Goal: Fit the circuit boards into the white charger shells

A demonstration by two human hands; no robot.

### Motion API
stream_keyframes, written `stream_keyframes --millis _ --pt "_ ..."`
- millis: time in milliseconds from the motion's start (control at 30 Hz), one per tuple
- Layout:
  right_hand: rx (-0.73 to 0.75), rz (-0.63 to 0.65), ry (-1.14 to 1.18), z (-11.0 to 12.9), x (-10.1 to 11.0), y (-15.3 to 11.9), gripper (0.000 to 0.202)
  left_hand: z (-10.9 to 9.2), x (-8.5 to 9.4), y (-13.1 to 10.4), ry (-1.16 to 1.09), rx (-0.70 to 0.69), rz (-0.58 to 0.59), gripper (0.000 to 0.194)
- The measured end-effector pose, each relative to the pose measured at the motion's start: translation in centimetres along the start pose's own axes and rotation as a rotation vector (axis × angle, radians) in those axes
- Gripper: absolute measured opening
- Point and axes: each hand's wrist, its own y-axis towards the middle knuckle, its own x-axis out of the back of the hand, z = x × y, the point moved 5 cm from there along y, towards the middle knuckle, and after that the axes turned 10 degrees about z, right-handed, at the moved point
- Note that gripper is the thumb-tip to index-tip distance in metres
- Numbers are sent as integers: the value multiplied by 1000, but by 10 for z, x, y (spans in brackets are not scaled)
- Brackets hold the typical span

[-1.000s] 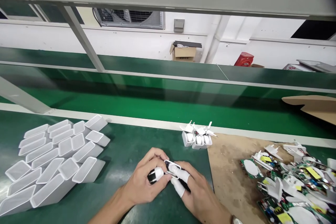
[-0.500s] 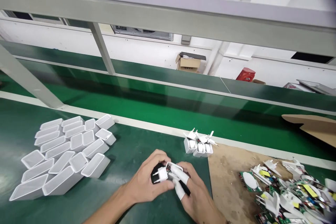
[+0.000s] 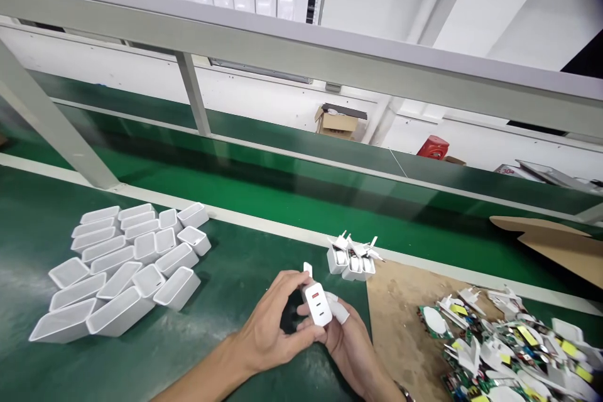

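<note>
My two bare hands cup a white charger case at about six o'clock.

Left hand (image 3: 271,326) and right hand (image 3: 346,339) both grasp the case (image 3: 318,305); white shells (image 3: 123,306) at nine look hollow.

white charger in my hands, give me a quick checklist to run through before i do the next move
- Both hands on the white charger: ok, left hand and right hand touch it.
- Port face visible: ok, one red and two dark slots show.
- Inner parts fully seated: cannot tell, the inside is hidden.
- Right-hand finger covers on: ok.
- Cases beside the cardboard sheet closed: not ok, plug parts stick out on top.
</note>
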Motion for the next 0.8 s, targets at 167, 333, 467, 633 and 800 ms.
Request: stream_keyframes --millis 167,333,467,633,800 --pt "137 -131 -249 1 16 0 50 8 -4 -4 33 63 51 93" --pt "403 -150 -720 10 14 -6 41 33 -6 -9 129 295 32 84" --pt "683 -138 -1189 24 -4 -20 35 55 -3 0 87 441 7 78" --pt "903 -21 -1521 23 -18 -33 46 78 -13 40 2 448 -2 83" --pt "931 40 -1553 12 -12 -34 49 69 -32 61 47 391 37 85"
